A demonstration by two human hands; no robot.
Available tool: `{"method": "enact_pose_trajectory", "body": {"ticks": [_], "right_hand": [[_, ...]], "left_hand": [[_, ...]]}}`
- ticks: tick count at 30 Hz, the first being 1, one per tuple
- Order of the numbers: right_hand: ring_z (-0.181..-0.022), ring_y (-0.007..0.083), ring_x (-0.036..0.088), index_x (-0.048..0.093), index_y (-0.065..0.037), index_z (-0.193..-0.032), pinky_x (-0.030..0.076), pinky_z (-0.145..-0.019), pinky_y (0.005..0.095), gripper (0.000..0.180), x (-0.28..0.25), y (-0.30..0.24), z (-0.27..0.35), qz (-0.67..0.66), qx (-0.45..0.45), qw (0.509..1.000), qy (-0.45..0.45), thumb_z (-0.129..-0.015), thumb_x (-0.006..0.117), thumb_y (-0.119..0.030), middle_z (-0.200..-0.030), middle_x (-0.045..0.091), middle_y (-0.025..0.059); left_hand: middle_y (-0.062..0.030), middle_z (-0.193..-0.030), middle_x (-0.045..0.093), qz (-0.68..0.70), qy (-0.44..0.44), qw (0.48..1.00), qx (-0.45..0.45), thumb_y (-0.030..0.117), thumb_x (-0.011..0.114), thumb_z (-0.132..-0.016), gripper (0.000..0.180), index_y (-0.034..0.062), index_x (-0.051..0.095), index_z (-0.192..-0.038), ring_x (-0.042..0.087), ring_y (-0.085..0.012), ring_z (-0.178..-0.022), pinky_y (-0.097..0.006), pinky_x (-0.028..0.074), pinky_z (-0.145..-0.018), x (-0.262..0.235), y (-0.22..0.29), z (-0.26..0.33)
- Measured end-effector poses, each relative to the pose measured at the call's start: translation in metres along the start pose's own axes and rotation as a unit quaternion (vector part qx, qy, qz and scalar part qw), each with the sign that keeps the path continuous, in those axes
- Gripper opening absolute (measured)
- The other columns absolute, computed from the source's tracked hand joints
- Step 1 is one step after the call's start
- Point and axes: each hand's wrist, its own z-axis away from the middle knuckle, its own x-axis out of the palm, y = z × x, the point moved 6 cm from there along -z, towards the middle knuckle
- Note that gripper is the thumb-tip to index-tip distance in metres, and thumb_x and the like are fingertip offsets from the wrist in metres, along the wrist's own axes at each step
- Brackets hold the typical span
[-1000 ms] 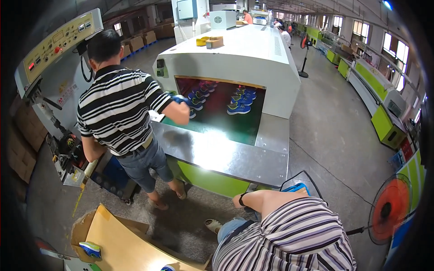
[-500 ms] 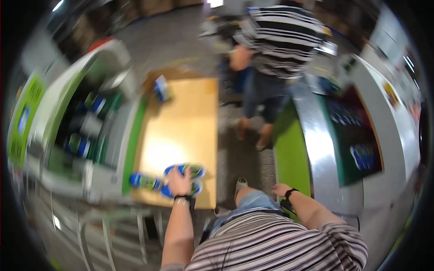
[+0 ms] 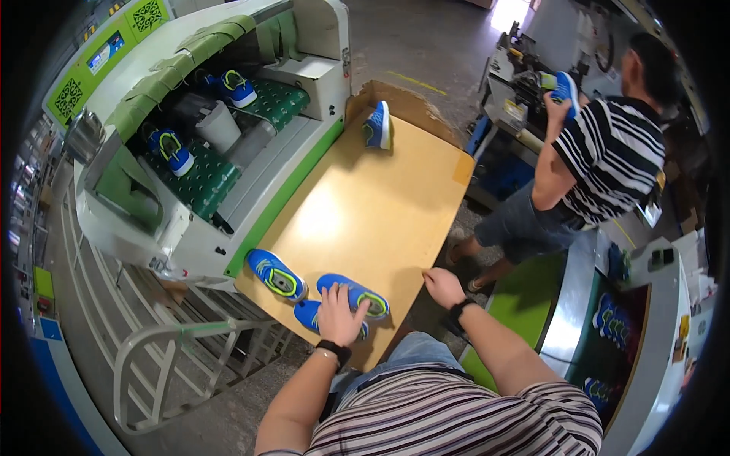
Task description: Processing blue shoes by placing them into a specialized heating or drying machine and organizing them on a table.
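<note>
My left hand (image 3: 338, 315) lies flat on two blue shoes with green soles (image 3: 351, 293) at the near edge of a tan cardboard-topped table (image 3: 372, 205). A third blue shoe (image 3: 275, 273) lies just left of them. My right hand (image 3: 442, 287) rests on the table's right edge, fingers apart, holding nothing. Another blue shoe (image 3: 378, 125) stands at the table's far end.
A green and white conveyor machine (image 3: 205, 144) carrying blue shoes (image 3: 171, 148) runs along the table's left. A person in a striped shirt (image 3: 601, 159) stands at the right, lifting a blue shoe (image 3: 564, 85). A second machine (image 3: 631, 319) with shoes sits at the right. A metal frame (image 3: 175, 357) stands lower left.
The view has swung from the other machine down to the tan table. My left hand stays on the blue shoes; my right hand has moved onto the table's edge.
</note>
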Motion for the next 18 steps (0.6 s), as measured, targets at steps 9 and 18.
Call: {"method": "enact_pose_trajectory", "body": {"ticks": [9, 18], "right_hand": [[-0.126, 0.0435, 0.047, 0.053, 0.009, -0.124, 0.038, -0.108, 0.0494, 0.047, -0.034, -0.155, -0.329, 0.099, -0.261, 0.936, 0.214, -0.080, 0.055, -0.007, -0.133, 0.052, 0.0290], [-0.150, 0.0299, 0.012, 0.012, -0.004, -0.155, 0.021, -0.117, 0.0546, 0.113, -0.057, -0.039, -0.457, 0.212, 0.014, 0.964, 0.160, -0.075, 0.078, -0.049, -0.162, 0.010, 0.0169]], "left_hand": [[-0.0191, -0.134, 0.057, 0.062, -0.028, 0.996, -0.064, 0.039, 0.072, -0.083, 0.055, 0.0051, 0.060, -0.124, 0.046, -0.0470, -0.129, -0.052, 0.041, -0.103, -0.009, 0.004, -0.007], [-0.0141, -0.134, 0.059, 0.061, -0.039, 0.991, -0.115, 0.044, 0.074, -0.079, 0.057, 0.0052, 0.062, -0.121, 0.050, -0.0388, -0.128, -0.049, 0.042, -0.102, -0.014, 0.003, -0.020]]}}
